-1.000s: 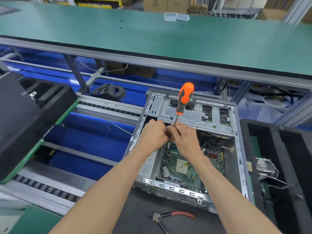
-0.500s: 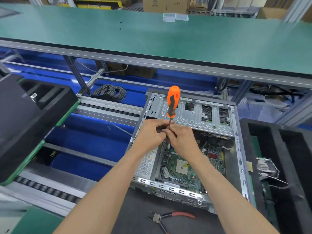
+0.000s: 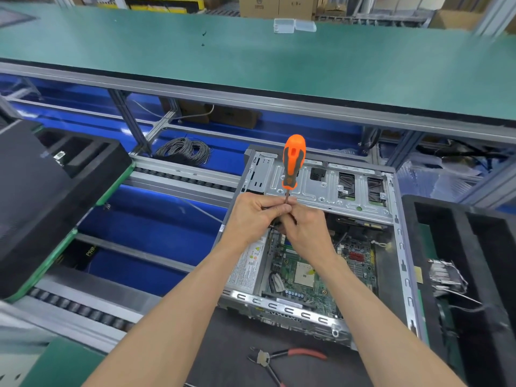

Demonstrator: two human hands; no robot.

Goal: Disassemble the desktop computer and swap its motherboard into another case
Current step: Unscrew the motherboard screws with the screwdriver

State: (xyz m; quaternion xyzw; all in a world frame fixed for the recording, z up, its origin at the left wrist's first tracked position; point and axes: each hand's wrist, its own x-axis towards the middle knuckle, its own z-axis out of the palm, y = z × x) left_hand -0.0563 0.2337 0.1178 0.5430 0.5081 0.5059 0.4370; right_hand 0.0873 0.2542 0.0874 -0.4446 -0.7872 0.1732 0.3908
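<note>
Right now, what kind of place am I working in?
Probably a factory assembly or repair line: roller conveyor, long green workbench, open computer case on the mat, cardboard boxes stacked behind.

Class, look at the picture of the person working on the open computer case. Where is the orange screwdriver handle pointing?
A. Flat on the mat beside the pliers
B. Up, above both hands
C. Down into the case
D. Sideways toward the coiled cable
B: the orange handle of the screwdriver stands above the left hand and right hand, which meet around its thin metal shaft over the open case.
</note>
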